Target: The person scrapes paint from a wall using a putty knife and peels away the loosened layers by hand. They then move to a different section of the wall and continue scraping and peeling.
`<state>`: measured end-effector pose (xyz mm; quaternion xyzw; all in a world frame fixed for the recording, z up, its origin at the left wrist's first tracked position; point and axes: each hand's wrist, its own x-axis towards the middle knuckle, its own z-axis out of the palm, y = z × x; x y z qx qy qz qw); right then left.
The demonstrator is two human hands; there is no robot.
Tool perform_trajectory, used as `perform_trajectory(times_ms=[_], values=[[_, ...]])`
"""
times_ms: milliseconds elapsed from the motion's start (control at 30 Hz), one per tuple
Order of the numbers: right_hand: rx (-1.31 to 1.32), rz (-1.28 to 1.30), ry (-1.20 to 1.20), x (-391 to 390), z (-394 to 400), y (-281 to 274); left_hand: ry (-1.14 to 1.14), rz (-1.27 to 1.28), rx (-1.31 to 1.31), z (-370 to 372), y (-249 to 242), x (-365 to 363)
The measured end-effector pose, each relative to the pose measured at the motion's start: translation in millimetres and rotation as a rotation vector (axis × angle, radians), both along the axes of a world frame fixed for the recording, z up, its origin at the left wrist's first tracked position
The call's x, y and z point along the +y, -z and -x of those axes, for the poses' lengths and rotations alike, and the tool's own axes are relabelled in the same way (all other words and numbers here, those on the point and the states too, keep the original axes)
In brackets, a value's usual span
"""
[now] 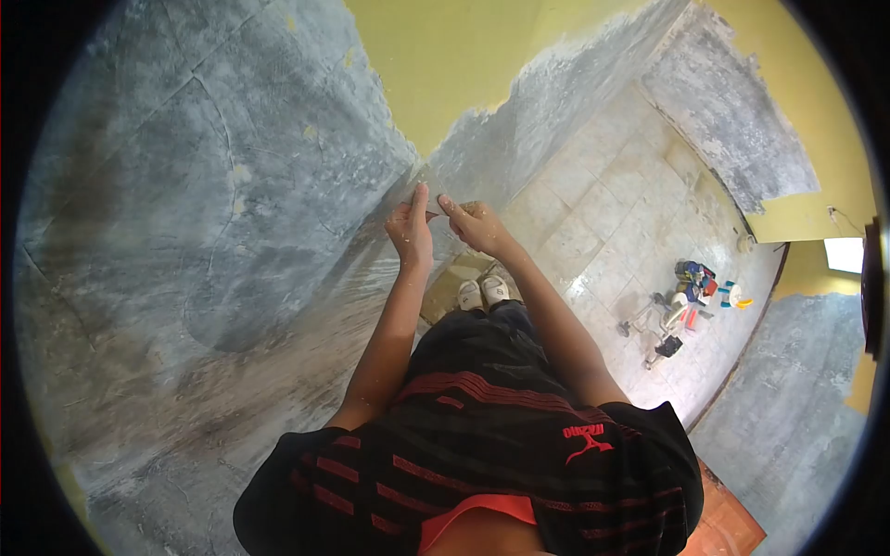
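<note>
Hands meet against the grey scraped wall (185, 185), just below the edge of the remaining yellow paint (445, 65). The left hand (411, 232) presses a finger up along a thin scraper blade (428, 185) lying flat on the wall; the right hand (475, 225) is clenched around the scraper's handle, touching the left. Below stand white shoes (484, 293) on the tiled floor (603, 232), with a cluster of colourful items (691, 296) well apart near the far wall.

Below the hands (445, 227), a black short-sleeved shirt (482, 445) with red stripes and a red logo, black trousers (482, 334), and 2 white shoes (484, 293); both arms are bare.
</note>
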<state>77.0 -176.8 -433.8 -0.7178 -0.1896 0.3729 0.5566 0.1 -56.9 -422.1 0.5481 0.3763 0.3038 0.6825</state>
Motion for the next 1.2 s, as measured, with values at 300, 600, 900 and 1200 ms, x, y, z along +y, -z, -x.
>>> perform_trajectory(times_ms=[300,600,900,1200], values=[[0.089,0.001,0.009,27,-12,65,0.074,-0.258,0.186,-8,43,23],[0.058,-0.051,0.033,33,-23,67,-0.003,-0.162,0.174,-13,46,17],[-0.141,-0.069,0.029,29,-35,41,-0.081,-0.074,-0.009,-19,30,8],[-0.107,-0.184,-0.007,45,-35,18,-0.105,-0.118,-0.06,-19,-15,16]])
